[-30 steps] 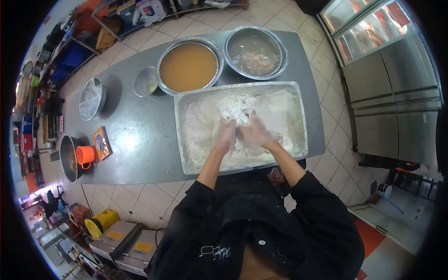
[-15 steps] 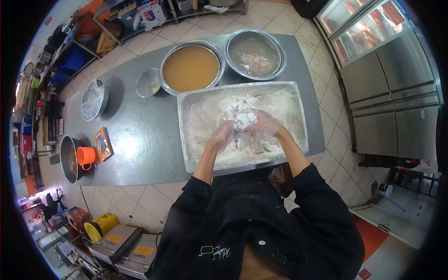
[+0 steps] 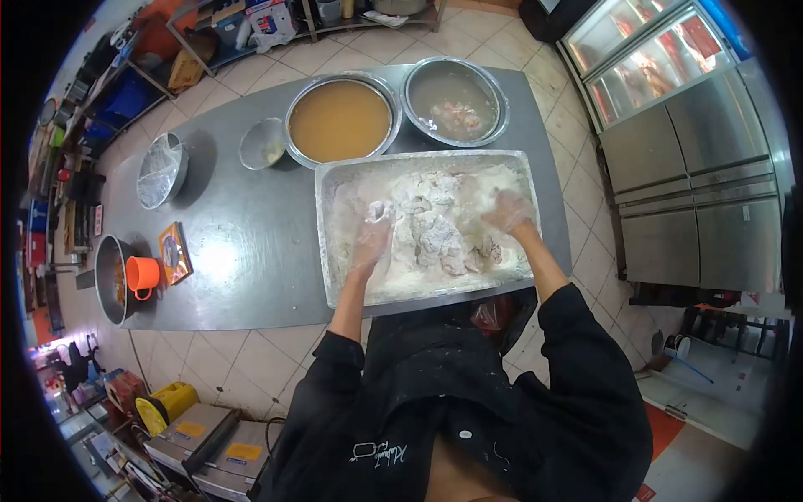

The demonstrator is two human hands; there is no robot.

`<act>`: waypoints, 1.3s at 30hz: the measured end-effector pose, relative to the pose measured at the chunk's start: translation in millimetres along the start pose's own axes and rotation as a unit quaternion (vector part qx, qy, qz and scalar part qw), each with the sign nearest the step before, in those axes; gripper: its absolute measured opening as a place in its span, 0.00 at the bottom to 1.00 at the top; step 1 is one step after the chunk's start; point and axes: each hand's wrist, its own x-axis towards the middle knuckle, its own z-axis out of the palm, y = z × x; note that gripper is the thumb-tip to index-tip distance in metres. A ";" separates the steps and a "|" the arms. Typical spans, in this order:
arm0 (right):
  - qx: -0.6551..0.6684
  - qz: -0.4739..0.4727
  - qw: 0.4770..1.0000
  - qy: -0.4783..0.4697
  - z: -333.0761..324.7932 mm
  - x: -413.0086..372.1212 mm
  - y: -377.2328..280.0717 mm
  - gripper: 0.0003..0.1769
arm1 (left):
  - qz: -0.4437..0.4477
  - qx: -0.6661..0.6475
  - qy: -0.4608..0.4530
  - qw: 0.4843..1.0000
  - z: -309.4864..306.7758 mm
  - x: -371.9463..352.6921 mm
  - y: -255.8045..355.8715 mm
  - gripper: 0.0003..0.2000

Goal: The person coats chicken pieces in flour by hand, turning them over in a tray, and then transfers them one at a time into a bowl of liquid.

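Observation:
Both my hands wear clear plastic gloves dusted with flour and work inside a metal tray (image 3: 324, 251) of white flour (image 3: 351, 188). My left hand (image 3: 374, 238) is at the tray's left side, its flour-caked fingertips apart. Toward the right side, my right hand (image 3: 510, 213) hovers low over the flour with its fingers loosely spread. Between them lies a heap of flour-coated pieces (image 3: 439, 234), lumpy and thickly covered. Bits of pinkish-brown show through at the heap's near right edge; the coating hides what kind of food they are.
Behind the tray stand a bowl of orange-brown liquid (image 3: 340, 121) and a bowl of cloudy water with pale pieces (image 3: 456, 100). Leftward on the steel table (image 3: 242, 276) are a small bowl (image 3: 263, 144), a plastic-covered bowl (image 3: 161, 171), a packet (image 3: 175, 253) and an orange mug (image 3: 142, 274).
My hands were together over the heap, cupping floured pieces. They have parted, left hand to the left and right hand to the right, leaving the pieces heaped between them.

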 end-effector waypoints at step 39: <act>0.071 -0.238 0.964 0.096 -74.3 217.9 -66.6 0.21 | -0.098 0.463 -0.176 0.863 33.5 23.2 -94.6 0.34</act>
